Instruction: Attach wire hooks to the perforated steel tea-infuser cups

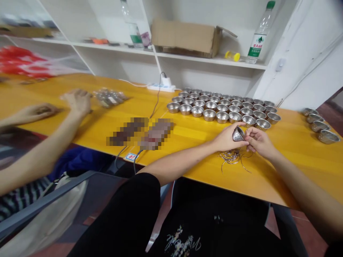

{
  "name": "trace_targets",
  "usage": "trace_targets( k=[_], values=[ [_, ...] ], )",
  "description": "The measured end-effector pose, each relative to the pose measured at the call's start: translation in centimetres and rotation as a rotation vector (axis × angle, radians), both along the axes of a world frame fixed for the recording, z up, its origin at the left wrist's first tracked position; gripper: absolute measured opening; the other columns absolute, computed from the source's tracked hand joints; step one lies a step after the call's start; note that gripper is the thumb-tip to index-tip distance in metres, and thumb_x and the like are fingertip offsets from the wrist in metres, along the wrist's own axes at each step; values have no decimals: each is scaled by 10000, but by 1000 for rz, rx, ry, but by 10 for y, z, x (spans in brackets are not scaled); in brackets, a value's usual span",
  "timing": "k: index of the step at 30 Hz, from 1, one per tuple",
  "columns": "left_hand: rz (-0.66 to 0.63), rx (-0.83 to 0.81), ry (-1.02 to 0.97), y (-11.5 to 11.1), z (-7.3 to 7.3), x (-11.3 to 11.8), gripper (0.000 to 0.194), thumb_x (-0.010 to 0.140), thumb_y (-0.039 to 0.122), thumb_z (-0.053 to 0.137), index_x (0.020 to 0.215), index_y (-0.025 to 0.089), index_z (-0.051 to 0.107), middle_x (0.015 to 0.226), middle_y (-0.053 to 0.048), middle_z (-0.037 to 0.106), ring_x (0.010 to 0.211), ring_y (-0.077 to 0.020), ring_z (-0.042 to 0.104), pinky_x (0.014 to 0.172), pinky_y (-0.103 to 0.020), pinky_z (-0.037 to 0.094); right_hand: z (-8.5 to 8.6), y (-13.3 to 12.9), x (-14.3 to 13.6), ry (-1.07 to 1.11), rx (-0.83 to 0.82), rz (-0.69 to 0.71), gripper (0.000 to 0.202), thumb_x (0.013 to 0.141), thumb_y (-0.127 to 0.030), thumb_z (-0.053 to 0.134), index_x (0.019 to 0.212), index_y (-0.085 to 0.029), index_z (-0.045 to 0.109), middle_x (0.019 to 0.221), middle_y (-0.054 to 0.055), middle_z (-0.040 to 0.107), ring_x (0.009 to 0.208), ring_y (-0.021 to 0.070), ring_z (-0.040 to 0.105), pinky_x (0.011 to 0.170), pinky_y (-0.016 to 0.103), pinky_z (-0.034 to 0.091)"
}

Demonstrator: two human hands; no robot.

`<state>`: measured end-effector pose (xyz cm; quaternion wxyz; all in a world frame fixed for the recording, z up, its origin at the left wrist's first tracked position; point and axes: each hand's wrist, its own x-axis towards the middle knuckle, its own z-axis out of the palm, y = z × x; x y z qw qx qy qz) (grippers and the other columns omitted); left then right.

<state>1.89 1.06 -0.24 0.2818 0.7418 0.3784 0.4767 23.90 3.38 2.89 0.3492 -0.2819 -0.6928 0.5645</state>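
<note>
My left hand (225,137) is wrapped round a small perforated metal strainer cup (238,134), tilted with its opening toward my right hand. At the cup's rim, my right hand (257,141) has thumb and fingertips pinched together; whatever is between them is too small to make out. Just below both hands lies a loose pile of thin curved metal wires (230,157) on the yellow table (198,132). Beyond my hands stand several rows of similar metal strainer cups (222,116), open side up.
More cups (328,136) line the right edge. To the left lie two blurred-out flat objects (157,134) with cables, and a co-worker's hands (77,101) near a bagged pile of metal parts (109,97). Behind are a power strip (160,87), a cardboard box (184,37) and a bottle (258,39).
</note>
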Motion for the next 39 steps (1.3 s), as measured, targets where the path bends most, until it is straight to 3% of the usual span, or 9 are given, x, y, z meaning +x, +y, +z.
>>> trace_targets(
  k=[7, 15, 32, 39],
  values=[
    [-6, -18, 1, 0, 0, 1, 924, 880, 402, 1006, 1671, 201, 571, 1363, -151, 821, 1288, -346, 793, 1200, -580, 616, -3, 2, 1, 23, -35, -3, 659, 754, -687, 1102, 902, -251, 631, 654, -86, 656, 363, 50, 475, 438, 243, 577],
    [13, -55, 6, -3, 3, 1, 952, 878, 366, 987, 1707, 196, 552, 1254, -120, 821, 1175, -331, 806, 1144, -571, 649, -8, 4, 0, 16, -20, -29, 698, 767, -777, 1053, 910, -254, 614, 647, -76, 654, 382, 76, 536, 401, 211, 474],
    [-3, -11, 13, 2, -1, -2, 981, 888, 458, 996, 1719, 183, 553, 1322, -149, 812, 1228, -333, 782, 1191, -569, 612, -10, 4, 0, 32, -2, -3, 653, 796, -720, 1062, 923, -261, 614, 652, -79, 668, 406, 104, 601, 447, 254, 557],
    [-11, -29, 35, 2, 2, -3, 1003, 893, 450, 983, 1750, 196, 526, 1201, -95, 811, 1092, -290, 777, 1109, -523, 639, -10, 3, -1, 17, 16, -6, 617, 820, -669, 1057, 933, -273, 598, 654, -80, 660, 424, 117, 603, 444, 262, 552]
  ],
)
